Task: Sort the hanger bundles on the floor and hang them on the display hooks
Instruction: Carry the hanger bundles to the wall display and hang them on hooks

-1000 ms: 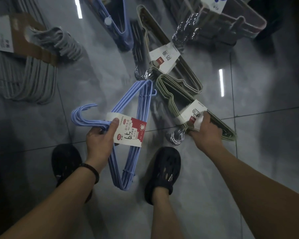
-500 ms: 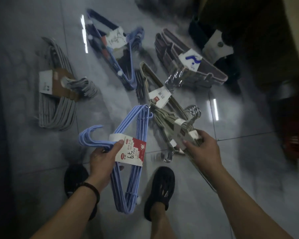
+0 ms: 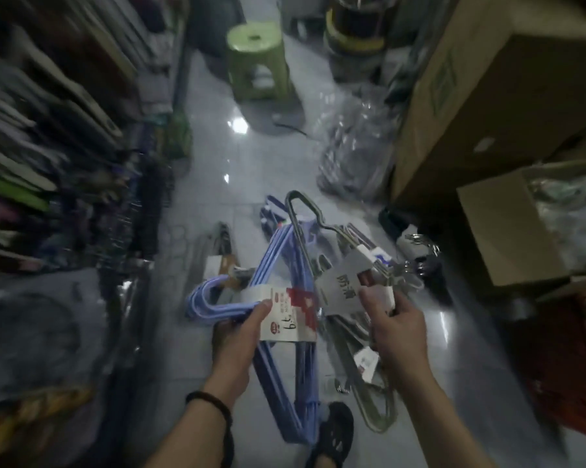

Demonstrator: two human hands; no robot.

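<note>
Hanger bundles: two are now held clear of the floor [image 3: 217, 163], whereas a second ago the grey-green bundle [image 3: 339, 288] was only being gripped on the tiles. The view has been raised from the pile to the aisle. The blue bundle [image 3: 273, 255] is held in the left hand [image 3: 239, 336], the grey-green one in the right hand [image 3: 398, 329], with fingers [image 3: 264, 307] clamped on each paper band. Pickup is judged complete and carrying to hooks is expected; other bundles [image 3: 224, 244] are left on the floor.

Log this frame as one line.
left hand: grips blue hanger bundle | right hand: grips grey-green hanger bundle | status: neither hung yet
</note>
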